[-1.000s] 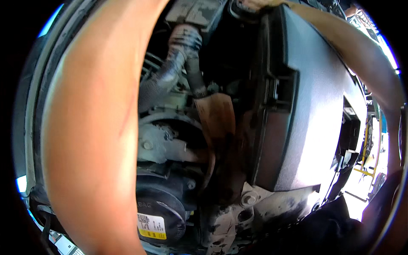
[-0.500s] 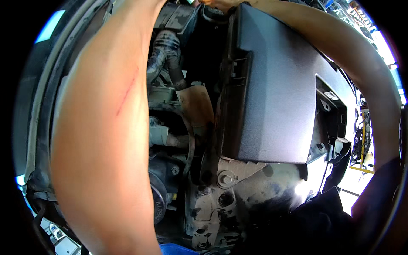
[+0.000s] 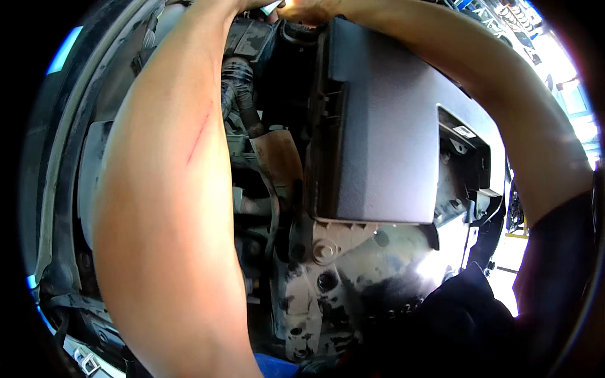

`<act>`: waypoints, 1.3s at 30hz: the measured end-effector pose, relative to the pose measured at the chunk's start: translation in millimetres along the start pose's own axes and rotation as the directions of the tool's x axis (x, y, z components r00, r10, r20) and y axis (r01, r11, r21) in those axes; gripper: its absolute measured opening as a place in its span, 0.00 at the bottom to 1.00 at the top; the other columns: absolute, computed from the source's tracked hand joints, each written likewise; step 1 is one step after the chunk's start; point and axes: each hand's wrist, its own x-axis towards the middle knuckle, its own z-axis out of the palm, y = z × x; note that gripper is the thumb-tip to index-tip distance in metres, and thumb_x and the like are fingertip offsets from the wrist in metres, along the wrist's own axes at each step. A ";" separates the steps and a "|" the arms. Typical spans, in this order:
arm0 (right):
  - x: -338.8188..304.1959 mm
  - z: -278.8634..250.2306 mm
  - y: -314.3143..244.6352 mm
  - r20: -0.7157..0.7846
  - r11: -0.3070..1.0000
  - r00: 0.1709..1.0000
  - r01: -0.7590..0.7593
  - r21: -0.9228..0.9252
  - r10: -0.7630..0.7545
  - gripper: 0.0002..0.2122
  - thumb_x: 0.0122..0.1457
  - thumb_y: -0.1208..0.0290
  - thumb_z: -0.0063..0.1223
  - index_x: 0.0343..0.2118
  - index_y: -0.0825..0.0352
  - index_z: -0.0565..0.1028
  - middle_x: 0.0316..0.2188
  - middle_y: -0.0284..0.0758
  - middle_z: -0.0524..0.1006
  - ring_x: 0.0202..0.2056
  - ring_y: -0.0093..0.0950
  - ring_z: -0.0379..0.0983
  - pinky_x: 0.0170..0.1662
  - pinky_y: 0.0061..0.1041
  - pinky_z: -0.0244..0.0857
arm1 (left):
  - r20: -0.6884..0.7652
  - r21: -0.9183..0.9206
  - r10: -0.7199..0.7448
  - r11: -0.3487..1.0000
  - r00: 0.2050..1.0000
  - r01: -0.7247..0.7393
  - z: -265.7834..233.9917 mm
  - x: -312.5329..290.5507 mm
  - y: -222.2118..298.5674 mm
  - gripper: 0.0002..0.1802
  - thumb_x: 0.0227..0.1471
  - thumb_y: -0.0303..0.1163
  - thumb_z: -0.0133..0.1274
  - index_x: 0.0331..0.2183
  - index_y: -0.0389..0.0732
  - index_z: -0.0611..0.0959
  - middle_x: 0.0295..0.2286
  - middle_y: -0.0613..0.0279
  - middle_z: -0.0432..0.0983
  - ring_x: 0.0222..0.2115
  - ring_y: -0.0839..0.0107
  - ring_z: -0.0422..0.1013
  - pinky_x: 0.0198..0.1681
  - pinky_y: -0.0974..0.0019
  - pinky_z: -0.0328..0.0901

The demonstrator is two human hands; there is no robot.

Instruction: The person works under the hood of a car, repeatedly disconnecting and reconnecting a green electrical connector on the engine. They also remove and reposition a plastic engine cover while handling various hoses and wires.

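My left arm reaches up across the engine bay to the top edge, where only a sliver of my left hand (image 3: 253,3) shows. From the right, my right arm curves over a black plastic engine cover (image 3: 391,145), and my right hand (image 3: 310,11) is beyond its far left corner. Between the two hands sits a small pale, bright piece (image 3: 272,7), too cut off to name. The picture's edge hides most of my fingers. Just below the hands are a dark ribbed box (image 3: 252,39) and a wrapped hose (image 3: 238,79).
A brown heat-shield-like sleeve (image 3: 277,157) lies left of the cover. Nearer stands a dirty metal bracket with a bolt (image 3: 324,251). The car body's edge (image 3: 47,189) runs along the left. Dark clothing (image 3: 441,327) fills the lower right, and shelving shows at the upper right.
The engine cover and parts around it have shifted left and slightly up in the view. My left forearm sits a little further right, and more of my right hand shows at the top.
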 end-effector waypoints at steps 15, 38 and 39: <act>8.3 -13.8 -1.1 -0.112 0.977 0.981 0.172 0.123 -0.159 0.17 0.51 0.70 0.57 0.45 0.51 0.74 0.40 0.24 0.79 0.48 0.26 0.75 0.48 0.28 0.71 | 0.080 -0.228 -0.088 0.968 0.993 0.104 -14.7 -4.3 -23.1 0.25 0.58 0.47 0.45 0.29 0.33 0.83 0.19 0.54 0.80 0.21 0.72 0.75 0.28 0.70 0.66; -99.9 59.9 8.5 -0.278 0.079 0.936 0.301 0.950 -0.216 0.13 0.51 0.71 0.59 0.38 0.71 0.78 0.46 0.45 0.75 0.50 0.44 0.71 0.52 0.38 0.67 | 0.038 -0.482 -0.295 0.831 0.955 0.276 -22.3 -12.5 10.5 0.23 0.59 0.49 0.46 0.28 0.36 0.77 0.13 0.58 0.74 0.16 0.74 0.69 0.25 0.71 0.60; -103.5 65.6 7.8 -0.341 0.090 0.919 0.363 0.927 -0.196 0.12 0.51 0.72 0.59 0.38 0.71 0.78 0.46 0.45 0.75 0.50 0.44 0.71 0.51 0.39 0.68 | 0.043 -0.481 -0.295 0.832 0.955 0.279 -22.1 -11.9 11.6 0.23 0.59 0.49 0.47 0.28 0.37 0.77 0.13 0.58 0.73 0.16 0.75 0.69 0.25 0.72 0.59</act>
